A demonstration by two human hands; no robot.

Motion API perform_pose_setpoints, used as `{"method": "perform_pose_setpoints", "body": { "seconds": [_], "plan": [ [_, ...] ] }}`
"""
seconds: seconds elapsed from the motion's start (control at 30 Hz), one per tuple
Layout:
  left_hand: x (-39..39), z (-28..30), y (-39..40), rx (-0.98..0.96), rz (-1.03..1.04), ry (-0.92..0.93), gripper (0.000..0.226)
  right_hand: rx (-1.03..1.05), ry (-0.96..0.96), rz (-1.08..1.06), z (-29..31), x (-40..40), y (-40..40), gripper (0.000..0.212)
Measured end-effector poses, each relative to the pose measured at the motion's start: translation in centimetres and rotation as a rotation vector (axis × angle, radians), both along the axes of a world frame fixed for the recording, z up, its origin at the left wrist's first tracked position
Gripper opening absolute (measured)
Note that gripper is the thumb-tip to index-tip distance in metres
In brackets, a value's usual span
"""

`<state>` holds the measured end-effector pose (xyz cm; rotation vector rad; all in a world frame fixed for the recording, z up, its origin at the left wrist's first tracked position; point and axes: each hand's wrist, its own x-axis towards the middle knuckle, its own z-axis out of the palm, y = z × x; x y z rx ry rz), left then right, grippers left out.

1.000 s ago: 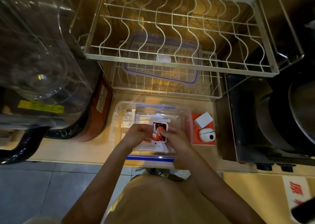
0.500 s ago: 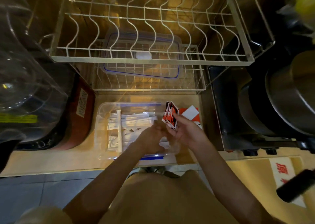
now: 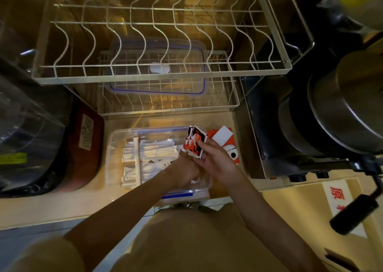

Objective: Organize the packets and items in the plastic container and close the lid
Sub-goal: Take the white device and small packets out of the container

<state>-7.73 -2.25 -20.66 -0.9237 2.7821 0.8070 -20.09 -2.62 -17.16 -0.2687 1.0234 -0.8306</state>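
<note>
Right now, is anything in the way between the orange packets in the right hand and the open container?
Mostly clear. The right hand holds the orange packets just above the clear container, whose top is open. Only the left hand, reaching inside at the near right corner, covers that spot; white packets fill the rest.

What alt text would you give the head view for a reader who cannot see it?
A person's right hand holds a few red, black and white packets above an open clear plastic container of white packets on a counter, while the left hand reaches inside. The blue-rimmed lid lies in a wire rack behind.
</note>
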Motion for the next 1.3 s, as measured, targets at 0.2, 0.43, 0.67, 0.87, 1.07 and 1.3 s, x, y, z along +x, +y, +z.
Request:
{"method": "perform_pose_setpoints", "body": {
  "seconds": [0.2, 0.43, 0.67, 0.87, 1.07, 1.3],
  "plan": [
    [1.8, 0.7, -0.6, -0.129, 0.009, -0.435, 0.033, 0.010, -0.039, -0.006, -0.1, -0.1, -0.1, 0.021],
    [3.2, 0.2, -0.3, -0.056, 0.166, -0.331, 0.041, 0.031, -0.042, -0.017, 0.3, 0.0, 0.0, 0.020],
    [3.6, 3.2, -0.7, 0.627, 1.039, 0.517, 0.021, 0.079, 0.038, -0.004, 1.0, -0.3, 0.0, 0.018],
    [3.9, 4.4, -0.2, 0.783, 1.026, 0.680, 0.040, -0.135, 0.482, 0.103, 1.5, -0.3, 1.2, 0.015],
    [3.4, 2.9, 0.6, 0.695, 1.018, 0.522, 0.046, -0.394, 1.010, 0.398, 2.3, -0.5, 1.7, 0.016],
    [1.5, 1.0, 0.7, 0.465, 0.879, 0.166, 0.036, -0.259, 1.261, 0.411, 0.5, -2.1, 2.3, 0.020]
  ]
}}
